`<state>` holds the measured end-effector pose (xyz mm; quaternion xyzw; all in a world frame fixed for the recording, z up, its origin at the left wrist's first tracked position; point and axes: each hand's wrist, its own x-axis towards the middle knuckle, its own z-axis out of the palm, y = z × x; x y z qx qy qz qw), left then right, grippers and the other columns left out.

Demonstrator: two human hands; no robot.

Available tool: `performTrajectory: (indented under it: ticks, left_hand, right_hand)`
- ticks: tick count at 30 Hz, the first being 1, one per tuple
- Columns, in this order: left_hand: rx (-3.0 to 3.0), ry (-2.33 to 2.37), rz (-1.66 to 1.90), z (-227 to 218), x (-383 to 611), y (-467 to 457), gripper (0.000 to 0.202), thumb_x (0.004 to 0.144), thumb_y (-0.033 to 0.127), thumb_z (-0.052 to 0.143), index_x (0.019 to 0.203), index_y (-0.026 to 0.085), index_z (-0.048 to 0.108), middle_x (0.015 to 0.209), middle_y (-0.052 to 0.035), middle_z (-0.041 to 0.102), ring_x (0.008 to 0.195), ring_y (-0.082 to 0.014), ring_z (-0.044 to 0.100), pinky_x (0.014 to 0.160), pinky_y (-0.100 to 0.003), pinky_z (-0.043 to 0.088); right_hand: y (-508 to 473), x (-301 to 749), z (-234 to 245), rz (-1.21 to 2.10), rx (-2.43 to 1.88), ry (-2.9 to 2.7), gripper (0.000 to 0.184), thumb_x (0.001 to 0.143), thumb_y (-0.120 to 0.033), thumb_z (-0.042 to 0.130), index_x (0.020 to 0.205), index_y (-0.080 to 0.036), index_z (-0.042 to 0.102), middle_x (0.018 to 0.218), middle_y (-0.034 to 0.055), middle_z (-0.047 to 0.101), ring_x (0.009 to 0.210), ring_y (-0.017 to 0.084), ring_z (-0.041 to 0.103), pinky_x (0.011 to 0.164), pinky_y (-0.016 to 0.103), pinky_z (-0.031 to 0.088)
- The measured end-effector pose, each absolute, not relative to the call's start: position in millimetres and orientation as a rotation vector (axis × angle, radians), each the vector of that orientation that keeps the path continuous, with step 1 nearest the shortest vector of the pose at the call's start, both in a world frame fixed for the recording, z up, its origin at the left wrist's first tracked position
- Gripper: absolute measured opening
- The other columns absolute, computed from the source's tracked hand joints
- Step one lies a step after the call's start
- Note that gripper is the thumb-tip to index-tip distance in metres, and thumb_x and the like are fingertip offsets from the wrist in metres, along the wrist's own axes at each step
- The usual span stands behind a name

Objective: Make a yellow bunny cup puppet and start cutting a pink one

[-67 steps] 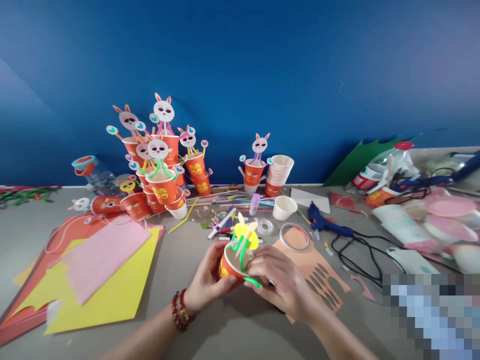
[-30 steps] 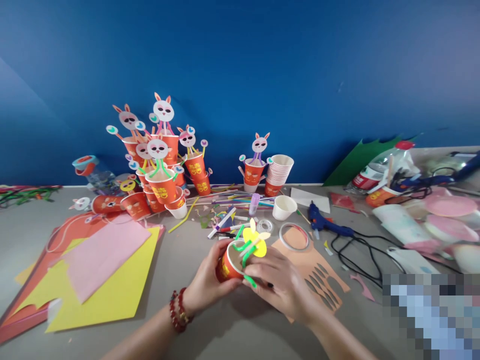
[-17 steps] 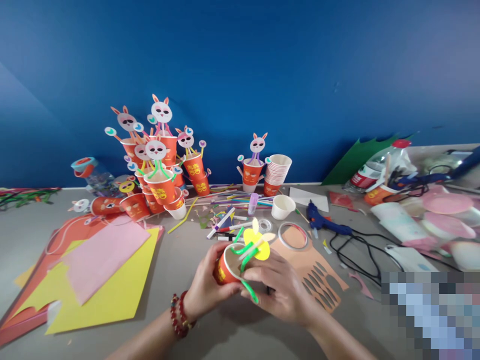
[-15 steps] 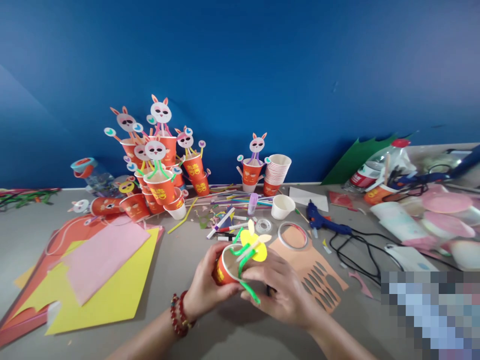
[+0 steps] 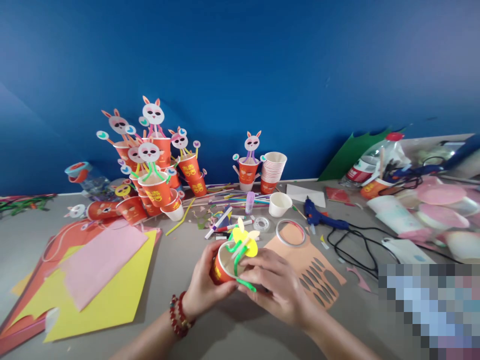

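My left hand (image 5: 204,287) is wrapped round an orange paper cup (image 5: 221,265), tilted with its mouth toward me, just above the grey table (image 5: 176,260). A yellow bunny-shaped paper head (image 5: 244,239) on a stick rises from the cup. Green pipe cleaners (image 5: 240,260) bend over its rim. My right hand (image 5: 279,287) is closed on the cup's right side, fingers pinching a green pipe cleaner end at the rim.
Finished bunny cups (image 5: 153,165) are stacked at the back left; another (image 5: 248,167) stands beside a stack of white cups (image 5: 273,170). Yellow and pink paper sheets (image 5: 101,270) lie left. A tape ring (image 5: 289,232), blue glue gun (image 5: 318,217), black cords and a bottle (image 5: 369,165) lie right.
Both hands kept hold of the cup and turned it slightly; the yellow head swung right, then back toward the left. My view shifted a little to the right.
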<state>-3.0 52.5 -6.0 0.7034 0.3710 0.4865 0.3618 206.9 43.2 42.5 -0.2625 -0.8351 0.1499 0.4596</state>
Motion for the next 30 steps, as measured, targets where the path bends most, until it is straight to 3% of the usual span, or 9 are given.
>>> performTrajectory:
  ticks: [5, 10, 21, 24, 27, 30]
  left_hand:
    - [1.948, 1.084, 1.219, 1, -4, 52, 0.07, 0.073, 0.037, 0.082, 0.133, 0.028, 0.047, 0.127, -0.0107, 0.062, 0.117, -0.0332, 0.061, 0.1, -0.045, 0.049]
    - [1.968, 1.101, 1.251, 1, -6, 50, 0.076, 0.07, 0.043, 0.085, 0.134, 0.028, 0.047, 0.13, -0.0114, 0.061, 0.121, -0.035, 0.059, 0.104, -0.048, 0.046]
    - [1.876, 0.924, 1.283, -4, -3, 49, 0.077, 0.07, 0.063, 0.077, 0.132, 0.028, 0.048, 0.118, -0.0073, 0.067, 0.102, -0.0269, 0.068, 0.089, -0.035, 0.055]
    - [1.854, 0.884, 1.292, -7, -3, 49, 0.077, 0.07, 0.063, 0.077, 0.132, 0.027, 0.048, 0.118, -0.0076, 0.067, 0.101, -0.0266, 0.068, 0.088, -0.036, 0.055]
    - [1.825, 0.853, 1.292, -10, -5, 50, 0.077, 0.072, 0.066, 0.074, 0.133, 0.027, 0.048, 0.118, -0.0079, 0.067, 0.101, -0.0267, 0.068, 0.088, -0.037, 0.056]
    - [1.814, 0.839, 1.287, -12, -6, 52, 0.078, 0.072, 0.067, 0.073, 0.134, 0.027, 0.048, 0.119, -0.0084, 0.066, 0.102, -0.0273, 0.067, 0.089, -0.038, 0.055]
  right_hand:
    - [42, 207, 36, 0.302, -0.661, -2.057, 0.008, 0.092, -0.018, 0.064, 0.099, -0.023, 0.065, 0.097, 0.0065, 0.073, 0.084, 0.019, 0.066, 0.077, 0.033, 0.054]
    - [40, 205, 33, 0.262, -0.632, -2.043, 0.012, 0.09, -0.016, 0.067, 0.101, -0.022, 0.065, 0.096, 0.0069, 0.074, 0.085, 0.021, 0.066, 0.08, 0.035, 0.053]
    - [36, 201, 37, 0.299, -0.486, -2.007, 0.015, 0.092, -0.018, 0.065, 0.107, -0.02, 0.064, 0.093, 0.0068, 0.073, 0.086, 0.02, 0.068, 0.081, 0.037, 0.055]
    - [36, 201, 36, 0.343, -0.444, -2.0, 0.015, 0.093, -0.024, 0.067, 0.108, -0.02, 0.064, 0.094, 0.0074, 0.073, 0.087, 0.021, 0.068, 0.082, 0.037, 0.054]
    - [36, 201, 35, 0.369, -0.466, -1.939, 0.028, 0.092, -0.038, 0.069, 0.111, -0.019, 0.061, 0.096, 0.0089, 0.073, 0.089, 0.022, 0.069, 0.085, 0.038, 0.054]
    - [35, 201, 34, 0.386, -0.541, -1.943, 0.033, 0.09, -0.037, 0.07, 0.116, -0.019, 0.06, 0.097, 0.0089, 0.074, 0.093, 0.023, 0.069, 0.087, 0.038, 0.053]
